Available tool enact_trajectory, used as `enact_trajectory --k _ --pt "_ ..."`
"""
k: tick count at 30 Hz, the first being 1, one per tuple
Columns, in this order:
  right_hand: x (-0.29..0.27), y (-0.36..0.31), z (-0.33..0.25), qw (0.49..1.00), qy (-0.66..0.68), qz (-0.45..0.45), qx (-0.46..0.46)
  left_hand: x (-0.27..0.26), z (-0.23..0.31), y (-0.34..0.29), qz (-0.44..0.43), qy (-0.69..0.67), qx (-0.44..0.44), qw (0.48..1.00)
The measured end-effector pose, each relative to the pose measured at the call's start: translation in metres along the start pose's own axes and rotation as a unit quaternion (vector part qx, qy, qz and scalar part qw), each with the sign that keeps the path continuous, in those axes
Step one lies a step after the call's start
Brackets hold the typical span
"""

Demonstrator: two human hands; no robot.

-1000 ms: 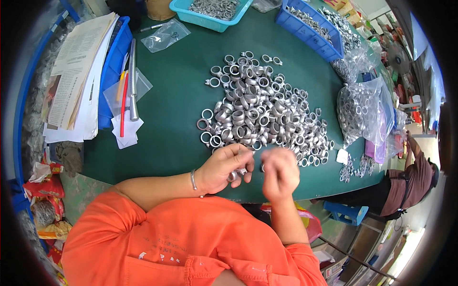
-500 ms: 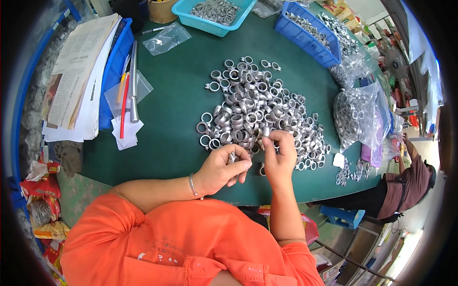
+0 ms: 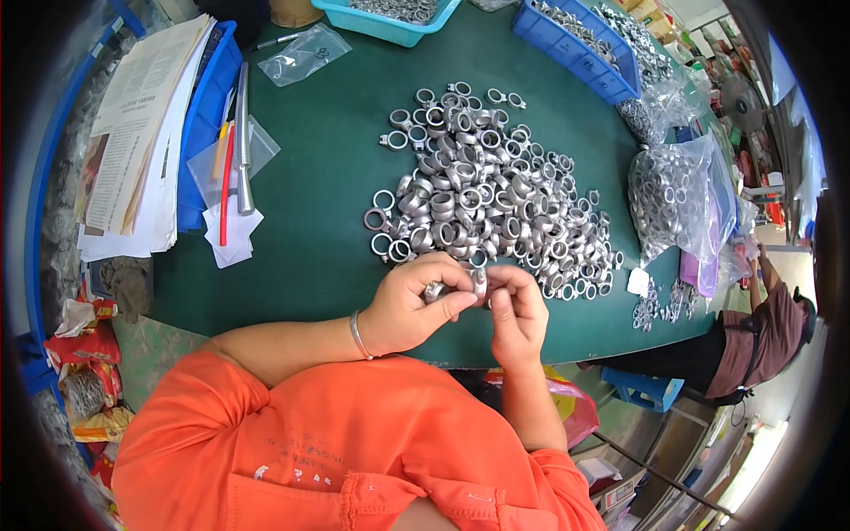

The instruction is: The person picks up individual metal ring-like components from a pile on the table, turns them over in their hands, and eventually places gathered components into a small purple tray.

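In front of my chest my two hands nearly meet. My left hand (image 3: 416, 296) is curled closed around a shiny metal ring (image 3: 434, 290), partly hidden by the fingers. Between the fingertips of both hands is another silver metal ring (image 3: 480, 281), seen edge-on. My right hand (image 3: 518, 310) pinches at this ring's right side, its thumb up and fingers bent. Just beyond the hands lies a large heap of grey metal rings (image 3: 478, 181), many with a small lug on the rim, spread over the green tabletop (image 3: 310, 186).
Papers (image 3: 142, 133) lie on a blue bin at left, beside a metal rod (image 3: 243, 150) and a red pen (image 3: 227, 186). At the back are a turquoise basket (image 3: 398, 31) and a blue crate (image 3: 575, 53). A bag of rings (image 3: 664, 195) sits right; another person (image 3: 753, 345) is beyond.
My right hand has drawn back from the heap's near edge to my left hand, bringing a metal ring between the fingertips. The view has shifted slightly.
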State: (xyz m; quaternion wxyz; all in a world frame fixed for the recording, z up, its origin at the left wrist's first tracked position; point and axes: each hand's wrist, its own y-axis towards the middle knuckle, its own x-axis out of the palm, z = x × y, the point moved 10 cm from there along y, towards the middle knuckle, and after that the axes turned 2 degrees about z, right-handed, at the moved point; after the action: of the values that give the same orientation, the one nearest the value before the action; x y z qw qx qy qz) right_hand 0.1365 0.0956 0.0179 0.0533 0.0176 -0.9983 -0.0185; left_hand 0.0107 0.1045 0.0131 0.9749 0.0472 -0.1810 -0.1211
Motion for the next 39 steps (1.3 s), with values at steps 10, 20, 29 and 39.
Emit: enact_trajectory --k 10,20,29,39 --pt "0.0 -0.001 0.02 0.993 0.048 -0.016 0.109 0.008 0.003 -0.001 -0.038 -0.018 -0.006 0.999" --pt "0.0 -0.011 0.039 0.976 0.059 -0.019 0.206 0.011 -0.015 -0.005 -0.048 -0.036 -0.102 0.993" --pt "-0.012 -0.007 0.01 0.995 0.025 0.07 0.063 0.01 -0.025 -0.008 -0.017 -0.085 -0.181 0.98" --pt "-0.034 0.016 0.005 0.886 -0.463 0.035 0.014 -0.005 -0.035 -0.009 0.04 -0.137 -0.186 0.972"
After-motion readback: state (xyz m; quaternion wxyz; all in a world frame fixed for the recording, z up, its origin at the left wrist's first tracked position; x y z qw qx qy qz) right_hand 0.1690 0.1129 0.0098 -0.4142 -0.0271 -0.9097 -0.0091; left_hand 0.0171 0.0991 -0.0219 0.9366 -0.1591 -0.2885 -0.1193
